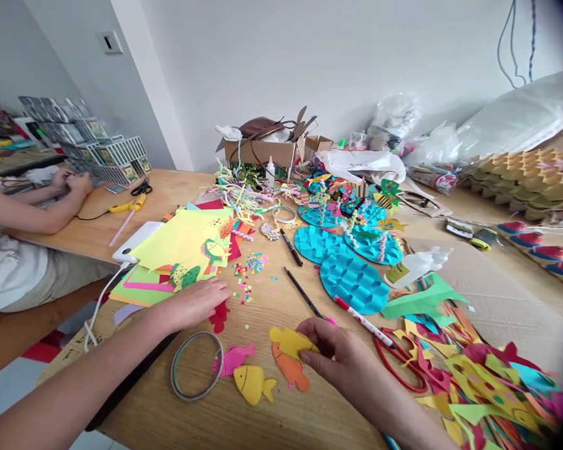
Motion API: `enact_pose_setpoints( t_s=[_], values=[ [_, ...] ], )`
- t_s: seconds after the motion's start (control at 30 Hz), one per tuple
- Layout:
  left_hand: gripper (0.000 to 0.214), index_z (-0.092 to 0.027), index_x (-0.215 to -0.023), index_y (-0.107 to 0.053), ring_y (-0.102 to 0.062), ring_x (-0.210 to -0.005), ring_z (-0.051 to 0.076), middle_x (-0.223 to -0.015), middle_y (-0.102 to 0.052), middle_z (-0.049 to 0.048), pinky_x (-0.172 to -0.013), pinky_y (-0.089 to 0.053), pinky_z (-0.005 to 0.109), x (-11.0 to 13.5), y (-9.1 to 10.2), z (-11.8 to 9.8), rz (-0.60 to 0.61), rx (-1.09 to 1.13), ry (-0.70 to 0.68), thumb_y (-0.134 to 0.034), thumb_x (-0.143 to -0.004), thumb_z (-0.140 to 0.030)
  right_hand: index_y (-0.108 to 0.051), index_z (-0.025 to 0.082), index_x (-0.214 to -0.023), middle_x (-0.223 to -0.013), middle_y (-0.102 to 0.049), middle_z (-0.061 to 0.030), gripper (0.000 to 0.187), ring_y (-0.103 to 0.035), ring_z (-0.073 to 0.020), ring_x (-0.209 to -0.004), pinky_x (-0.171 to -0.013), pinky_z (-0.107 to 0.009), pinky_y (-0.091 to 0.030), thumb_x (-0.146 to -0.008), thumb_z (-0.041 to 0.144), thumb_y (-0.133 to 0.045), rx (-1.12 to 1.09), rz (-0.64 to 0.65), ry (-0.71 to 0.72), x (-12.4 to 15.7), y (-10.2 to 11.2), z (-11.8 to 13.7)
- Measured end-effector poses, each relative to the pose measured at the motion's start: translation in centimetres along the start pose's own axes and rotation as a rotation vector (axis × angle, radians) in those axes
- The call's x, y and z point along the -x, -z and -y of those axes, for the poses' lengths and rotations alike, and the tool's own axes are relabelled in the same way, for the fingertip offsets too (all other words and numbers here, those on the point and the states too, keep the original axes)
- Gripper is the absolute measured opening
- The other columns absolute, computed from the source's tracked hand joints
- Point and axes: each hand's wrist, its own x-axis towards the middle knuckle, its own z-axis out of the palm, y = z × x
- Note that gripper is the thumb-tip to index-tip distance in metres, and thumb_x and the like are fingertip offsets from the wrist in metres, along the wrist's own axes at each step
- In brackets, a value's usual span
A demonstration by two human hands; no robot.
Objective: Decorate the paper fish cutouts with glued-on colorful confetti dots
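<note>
My right hand [340,353] pinches a yellow paper fish [288,340] lying over an orange paper fish [289,370] on the wooden table [272,300]. My left hand [197,302] rests flat, fingers stretched, on the edge of a stack of coloured paper sheets [178,250], beside a red paper cutout [219,315]. Near the front lie another yellow fish [252,382], a pink fish [232,358] and a roll of tape [197,365].
Blue paper discs [354,281], a glue bottle [415,265], pens [363,320], red scissors [398,362] and a heap of paper scraps [488,381] fill the right side. A cardboard box [263,147] stands at the back. Another person's hands [72,182] work at the far left near a glue gun [126,206].
</note>
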Motion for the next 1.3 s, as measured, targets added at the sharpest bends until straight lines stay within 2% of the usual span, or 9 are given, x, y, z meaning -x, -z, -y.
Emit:
enact_pose_setpoints(
  t_s=[0.17, 0.33, 0.53, 0.67, 0.77, 0.87, 1.1, 1.2, 1.3],
  values=[
    [0.015, -0.017, -0.08, -0.05, -0.05, -0.084, 0.018, -0.088, -0.052, 0.0029, -0.073, -0.039, 0.027, -0.1, -0.3, 1.2, 0.01, -0.003, -0.055, -0.052, -0.072, -0.004, -0.057, 0.019, -0.08, -0.064, -0.052, 0.0028, 0.012, -0.045, -0.0108, -0.06, -0.052, -0.021, -0.031, -0.072, 0.016, -0.049, -0.001, 0.019, -0.024, 0.6, -0.4, -0.8],
    [0.012, -0.018, -0.074, -0.049, -0.05, -0.07, 0.015, -0.074, -0.053, 0.0001, -0.061, -0.036, 0.024, 0.5, -0.5, 1.3, -0.013, 0.066, 0.012, -0.044, -0.076, -0.008, -0.058, 0.019, -0.079, -0.063, -0.053, 0.0035, 0.011, -0.045, -0.0101, -0.058, -0.051, -0.021, -0.029, -0.071, 0.017, -0.049, -0.007, 0.019, -0.024, 0.8, -0.4, -0.9],
    [0.029, -0.018, -0.074, -0.053, -0.05, -0.082, 0.013, -0.085, -0.052, 0.0025, -0.074, -0.039, 0.024, 2.7, 0.6, -0.9, -0.307, 0.347, -0.048, -0.03, -0.074, 0.0, -0.058, 0.016, -0.073, -0.064, -0.053, 0.003, 0.011, -0.046, -0.0098, -0.06, -0.053, -0.019, -0.032, -0.073, 0.017, -0.047, -0.161, 0.078, -0.017, 0.6, -1.2, -0.9],
    [0.025, -0.019, -0.07, -0.055, -0.047, -0.097, 0.015, -0.102, -0.048, 0.0039, -0.085, -0.039, 0.028, 3.8, 0.4, -1.5, -0.526, 0.675, 0.026, -0.038, -0.069, -0.001, -0.058, 0.016, -0.069, -0.064, -0.051, 0.0031, 0.011, -0.045, -0.0095, -0.061, -0.054, -0.019, -0.033, -0.073, 0.017, -0.048, -0.225, 0.148, 0.017, 0.4, -2.1, -0.8],
    [0.022, -0.018, -0.068, -0.057, -0.047, -0.098, 0.016, -0.105, -0.047, 0.0037, -0.085, -0.04, 0.031, 3.8, -0.3, -1.5, -0.612, 0.934, 0.035, -0.044, -0.069, -0.001, -0.059, 0.017, -0.069, -0.063, -0.052, 0.0031, 0.01, -0.045, -0.0098, -0.061, -0.054, -0.019, -0.033, -0.073, 0.019, -0.051, -0.26, 0.169, 0.038, 0.2, -2.6, -0.8],
    [0.019, -0.018, -0.066, -0.06, -0.05, -0.093, 0.016, -0.103, -0.049, 0.0035, -0.081, -0.042, 0.031, 3.5, -0.8, -1.6, -0.611, 1.059, 0.04, -0.049, -0.071, -0.004, -0.06, 0.017, -0.07, -0.066, -0.055, 0.0016, 0.01, -0.048, -0.0114, -0.063, -0.056, -0.02, -0.036, -0.073, 0.025, -0.054, -0.325, 0.144, 0.04, -0.1, -2.9, -0.7],
    [0.02, -0.02, -0.068, -0.066, -0.053, -0.078, 0.013, -0.085, -0.054, 0.0021, -0.073, -0.042, 0.026, 2.3, -0.5, -2.8, -0.545, 1.001, -0.041, -0.053, -0.075, -0.006, -0.059, 0.017, -0.068, -0.087, -0.059, -0.0021, 0.009, -0.052, -0.0135, -0.077, -0.067, -0.022, -0.04, -0.071, 0.025, -0.059, -0.668, 0.091, 0.174, -1.3, -3.8, 1.0],
    [0.017, -0.02, -0.071, -0.067, -0.054, -0.077, 0.013, -0.08, -0.056, 0.0021, -0.071, -0.041, 0.024, 1.6, -0.2, -3.8, -0.505, 0.971, -0.124, -0.055, -0.076, -0.009, -0.057, 0.017, -0.066, -0.075, -0.056, 0.0002, 0.009, -0.05, -0.0119, -0.069, -0.062, -0.022, -0.038, -0.07, 0.024, -0.058, -0.745, 0.112, 0.19, -2.1, -4.5, 1.6],
    [0.019, -0.02, -0.077, -0.067, -0.055, -0.077, 0.014, -0.08, -0.059, 0.0019, -0.07, -0.042, 0.023, 1.3, 0.0, -4.7, -0.45, 0.968, -0.127, -0.052, -0.078, -0.009, -0.056, 0.016, -0.064, -0.061, -0.05, 0.0029, 0.01, -0.043, -0.0093, -0.056, -0.054, -0.021, -0.034, -0.071, 0.022, -0.053, -0.668, 0.094, 0.134, -2.7, -5.1, 1.6]
  ],
)
